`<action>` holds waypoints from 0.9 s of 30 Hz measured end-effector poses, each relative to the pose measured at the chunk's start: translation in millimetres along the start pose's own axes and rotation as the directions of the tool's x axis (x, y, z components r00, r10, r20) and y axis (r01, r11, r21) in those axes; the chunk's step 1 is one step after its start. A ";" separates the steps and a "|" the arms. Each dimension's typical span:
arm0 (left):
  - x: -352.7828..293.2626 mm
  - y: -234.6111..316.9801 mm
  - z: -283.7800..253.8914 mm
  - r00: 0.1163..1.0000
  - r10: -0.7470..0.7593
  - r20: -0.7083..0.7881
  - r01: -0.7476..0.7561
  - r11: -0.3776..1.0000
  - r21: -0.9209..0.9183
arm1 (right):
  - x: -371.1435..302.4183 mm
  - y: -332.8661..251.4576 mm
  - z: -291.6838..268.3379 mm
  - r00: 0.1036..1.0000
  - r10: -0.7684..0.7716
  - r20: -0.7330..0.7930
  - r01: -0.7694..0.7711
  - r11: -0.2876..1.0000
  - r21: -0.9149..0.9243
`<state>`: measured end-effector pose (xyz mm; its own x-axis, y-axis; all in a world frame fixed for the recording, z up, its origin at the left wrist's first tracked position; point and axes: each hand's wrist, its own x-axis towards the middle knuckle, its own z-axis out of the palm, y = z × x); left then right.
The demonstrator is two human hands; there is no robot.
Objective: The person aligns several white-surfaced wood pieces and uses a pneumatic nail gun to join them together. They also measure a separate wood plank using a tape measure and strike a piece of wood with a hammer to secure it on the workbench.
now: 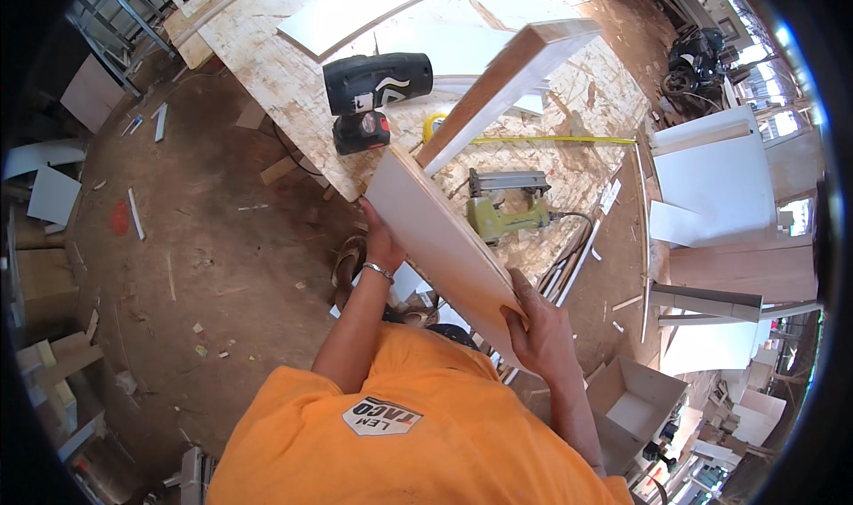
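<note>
I hold a white-faced plywood panel [431, 243] tilted on edge at the near side of the workbench. My left hand [382, 238] is closed around its left end from below. Toward the right end, my right hand [538, 327] grips the top edge, thumb on the near face. A second narrow board [511, 96] meets the panel near its left end and runs away to the far right; the joint itself is partly hidden. Beyond the panel lies a green nail gun [511, 207] on its side. A black cordless drill [378, 83] rests at the bench's left edge.
A yellow tape measure [433, 127] has its blade stretched rightward across the workbench [267, 52]. White panels [355, 12] lie at the far side. The nail gun's hose [582, 225] drops off the right edge. Offcuts litter the floor, and an open box [631, 407] stands at lower right.
</note>
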<state>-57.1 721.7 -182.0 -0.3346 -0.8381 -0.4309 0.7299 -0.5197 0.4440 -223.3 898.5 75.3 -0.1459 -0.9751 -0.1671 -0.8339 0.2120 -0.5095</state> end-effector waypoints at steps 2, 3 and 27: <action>-4.3 2.9 0.8 1.000 -0.013 -0.015 0.013 0.998 0.056 | 0.2 -2.5 0.0 1.000 -0.002 0.008 0.002 1.000 -0.020; -6.8 6.3 0.1 0.998 -0.029 -0.059 0.034 0.996 0.088 | -0.1 -2.3 1.6 1.000 -0.001 0.017 0.002 0.999 -0.040; -49.2 204.3 126.3 0.813 -0.203 0.546 -0.543 0.077 0.836 | 11.8 -17.5 22.1 0.977 0.215 0.000 -0.214 0.975 -0.066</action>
<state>33.2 635.8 29.2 -0.7457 -0.6662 -0.0114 -0.2605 0.2757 0.9253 -198.7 884.8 63.6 -0.3212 -0.9069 -0.2728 -0.8165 0.4111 -0.4053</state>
